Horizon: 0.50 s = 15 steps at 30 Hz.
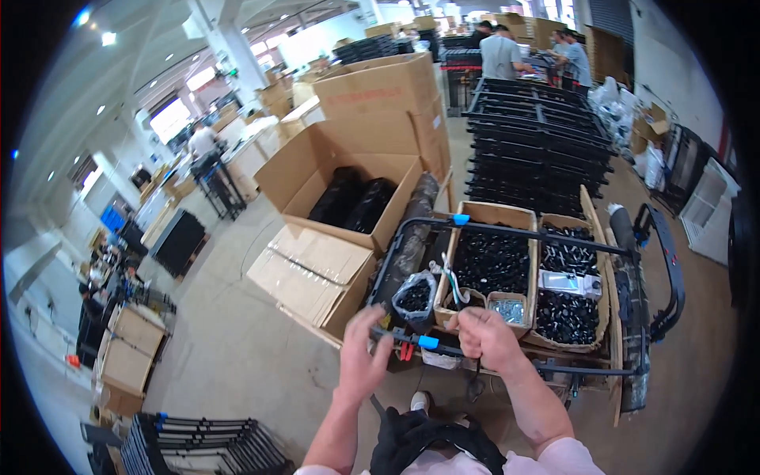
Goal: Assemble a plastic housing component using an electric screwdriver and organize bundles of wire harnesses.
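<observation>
Probably fitting black tubular frame (546,236): left hand (362,356) spread by near-left corner, right hand (487,339) fisted, contents unclear; next likely needs steadying.

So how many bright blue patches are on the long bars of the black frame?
2. One blue patch is on the far bar, toward its left; another blue patch is on the near bar, between the hands. More may be hidden.

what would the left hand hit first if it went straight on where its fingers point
Probably the black frame, on its left side: the left hand points there, though depth is unclear and the fingertips may already touch it.
</observation>
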Tool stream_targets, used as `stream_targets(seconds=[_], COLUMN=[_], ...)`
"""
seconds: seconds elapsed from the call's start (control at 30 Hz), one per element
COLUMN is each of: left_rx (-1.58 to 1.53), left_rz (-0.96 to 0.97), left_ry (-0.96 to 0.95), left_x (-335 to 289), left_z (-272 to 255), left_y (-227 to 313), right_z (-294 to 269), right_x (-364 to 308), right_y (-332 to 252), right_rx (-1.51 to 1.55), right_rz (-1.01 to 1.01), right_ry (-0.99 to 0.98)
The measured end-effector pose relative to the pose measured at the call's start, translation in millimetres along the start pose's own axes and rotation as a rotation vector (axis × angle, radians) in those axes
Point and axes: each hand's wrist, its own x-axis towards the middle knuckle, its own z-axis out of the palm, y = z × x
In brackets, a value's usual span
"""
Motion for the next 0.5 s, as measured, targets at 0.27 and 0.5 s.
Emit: stream_targets(seconds=[0.27, 0.5], left_rx=[-0.919, -1.407], left_rz=[-0.521, -0.705], left_ry=[-0.117, -0.148], left_x=[-0.4, -28.2], left_z=[37.2, 74.7], left_y=[-3.9, -6.9], right_z=[21.1, -4.5], right_x=[-17.0, -31.6], right_y=[45.1, 70.4], right_rx=[-0.065, -0.027], right_rz=[0.245, 0.352], right_ry=[-0.186, -0.246])
